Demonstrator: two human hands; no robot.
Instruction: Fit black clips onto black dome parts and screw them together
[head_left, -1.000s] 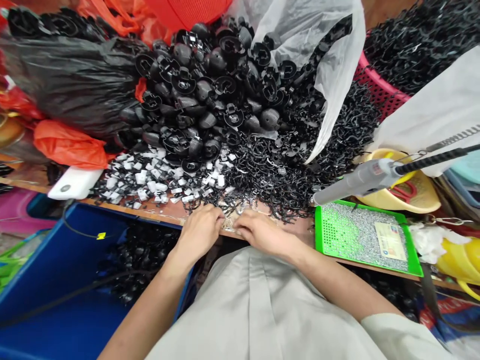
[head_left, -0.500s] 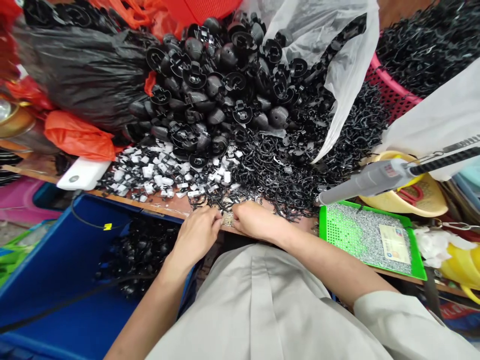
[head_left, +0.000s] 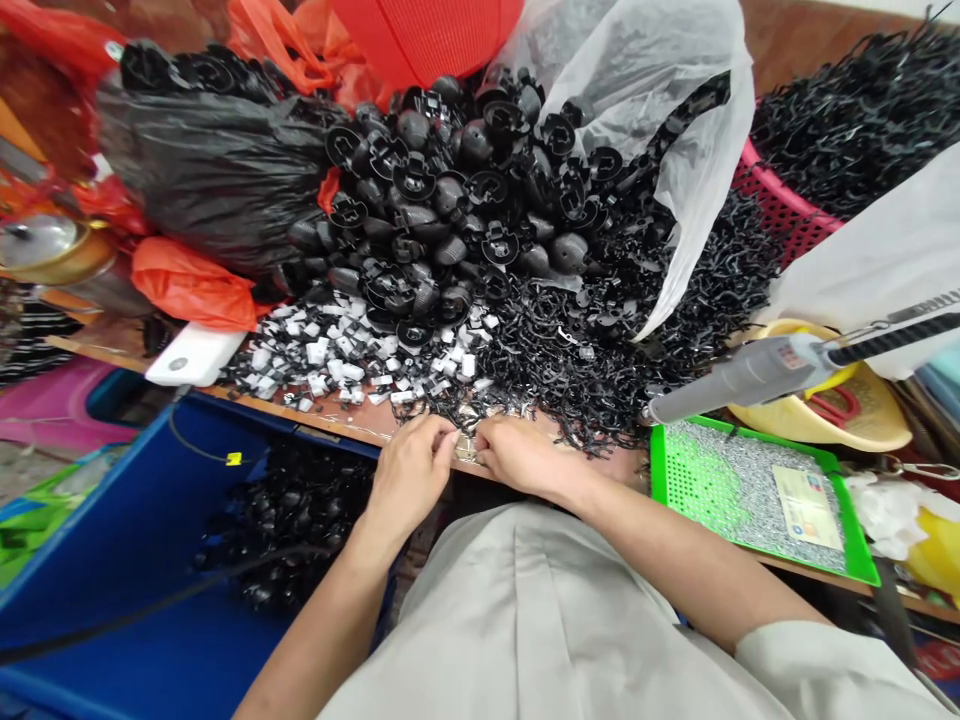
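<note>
My left hand (head_left: pixel 412 463) and my right hand (head_left: pixel 517 455) rest close together at the front edge of the wooden table (head_left: pixel 360 427). Fingers of both are curled inward, and whatever they pinch is too small to name. Between them lie small metallic pieces (head_left: pixel 466 447). Beyond my left hand spreads a pile of small white and black parts (head_left: pixel 349 350). Thin black curved parts (head_left: pixel 555 350) are heaped past my right hand. Further back stands a large mound of round black housings (head_left: pixel 450 210).
A blue bin (head_left: pixel 112 570) with black parts sits at the lower left. To the right are a green tray (head_left: pixel 697 480) of small metal pieces, a grey power screwdriver (head_left: pixel 735 378) and a yellow basket (head_left: pixel 862 425). A white box (head_left: pixel 195 355) lies at the left.
The whole view has shifted slightly, so the scene sits a little further right and lower. Both hands stay at the table edge, fingers still curled, with a small gap between them.
</note>
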